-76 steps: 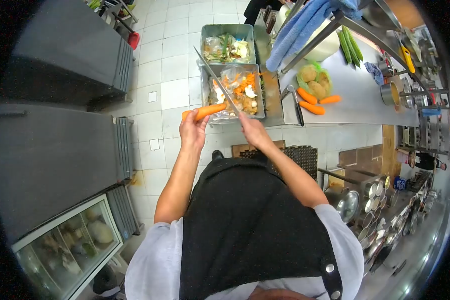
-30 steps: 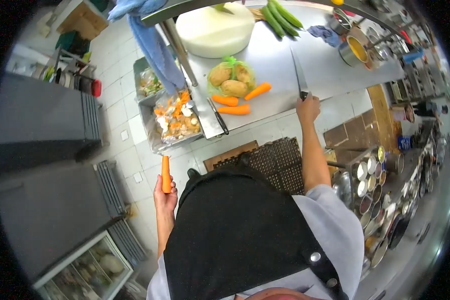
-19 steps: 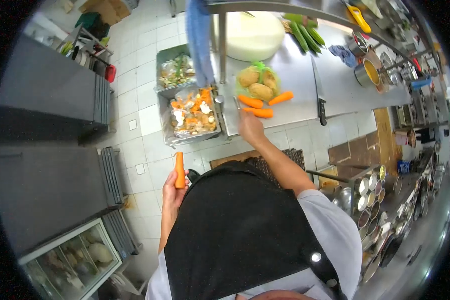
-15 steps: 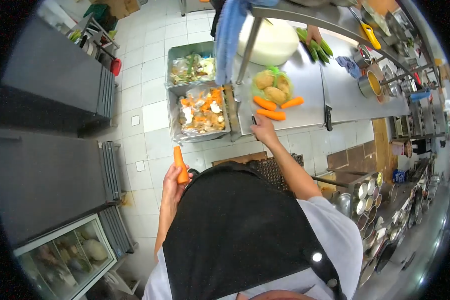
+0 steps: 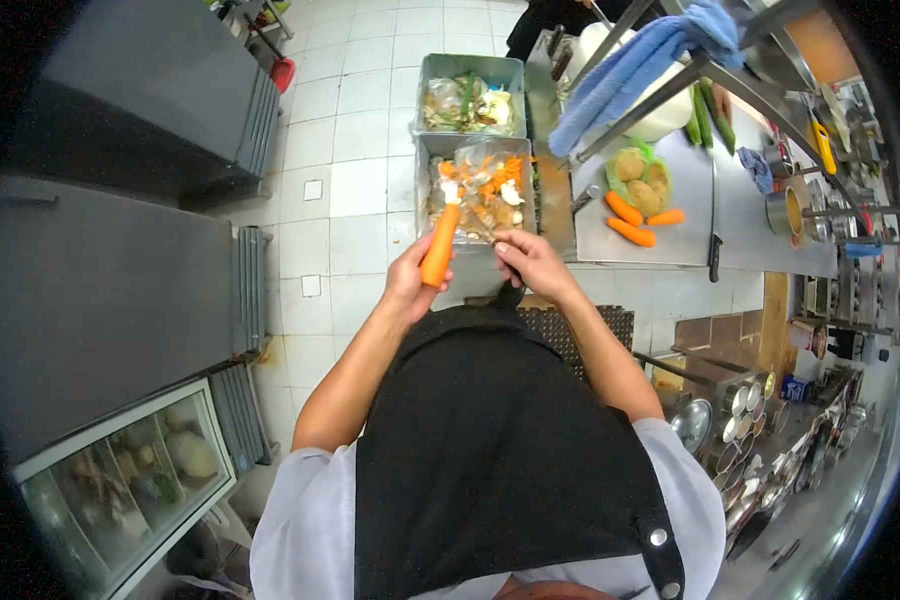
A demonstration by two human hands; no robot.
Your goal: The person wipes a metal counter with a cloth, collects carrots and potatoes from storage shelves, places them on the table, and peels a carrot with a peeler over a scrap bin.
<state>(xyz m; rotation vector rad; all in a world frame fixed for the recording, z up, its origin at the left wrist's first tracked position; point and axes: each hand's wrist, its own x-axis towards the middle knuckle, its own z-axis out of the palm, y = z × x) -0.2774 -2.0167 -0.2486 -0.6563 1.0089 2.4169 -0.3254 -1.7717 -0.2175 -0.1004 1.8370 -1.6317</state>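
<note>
My left hand (image 5: pixel 417 275) is closed around a peeled-looking orange carrot (image 5: pixel 440 245), its narrow end pointing up over the near waste bin (image 5: pixel 425 190). To its right, my right hand (image 5: pixel 532 265) grips a small knife (image 5: pixel 485 232) with a dark handle, its thin blade directed toward the carrot without clearly touching it. On the steel counter (image 5: pixel 660 250) lie three more carrots (image 5: pixel 630 233) beside a green-tinted bag of potatoes (image 5: pixel 642 180). Orange peelings and other scraps fill the near bin.
Behind it stands a second scrap bin (image 5: pixel 470 65). A large knife (image 5: pixel 714 240) lies on the counter near long green vegetables (image 5: pixel 705 115) and another person's hand (image 5: pixel 722 100). A blue towel (image 5: pixel 640 70) hangs on the shelf frame. Grey cabinets (image 5: pixel 120 270) line the left.
My right hand has come away from the counter edge with the small knife. My left hand has raised the carrot up and right, over the near bin. The view has shifted left.
</note>
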